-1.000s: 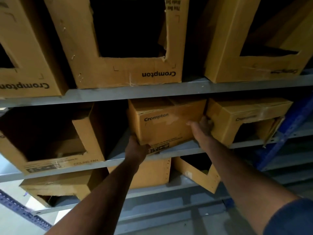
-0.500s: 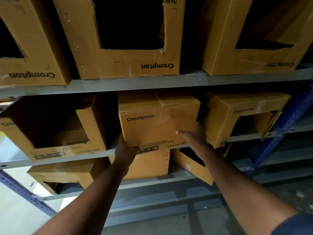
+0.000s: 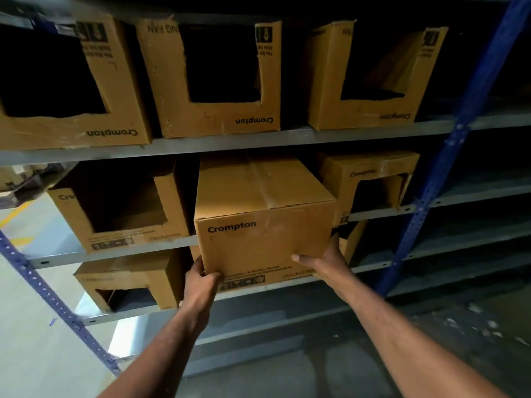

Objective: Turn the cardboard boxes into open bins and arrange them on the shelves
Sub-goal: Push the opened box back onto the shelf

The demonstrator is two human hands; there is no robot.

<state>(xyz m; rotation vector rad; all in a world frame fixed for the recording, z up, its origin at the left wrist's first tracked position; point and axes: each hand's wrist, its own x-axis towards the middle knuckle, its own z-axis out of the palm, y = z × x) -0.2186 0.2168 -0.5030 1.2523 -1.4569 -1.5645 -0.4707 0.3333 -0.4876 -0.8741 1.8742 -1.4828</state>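
Observation:
A closed, taped Crompton cardboard box (image 3: 264, 219) sticks out from the middle shelf (image 3: 115, 252), between two cut-open bins. My left hand (image 3: 201, 285) grips its lower left corner, thumb on the front face. My right hand (image 3: 323, 259) holds its lower right corner, thumb on the front and fingers hidden behind the side. An open bin (image 3: 120, 205) stands to the box's left and another open bin (image 3: 370, 179) to its right.
Three open bins (image 3: 207, 81) stand upside down on the upper shelf (image 3: 258, 140). More cut boxes (image 3: 129, 278) sit on the lower shelf. Blue uprights (image 3: 459, 139) frame the rack at the right and at the lower left. Grey floor lies below.
The closed box has come forward out of the shelf toward me. Both hands have slid down to its lower front corners, and the view has tilted upward.

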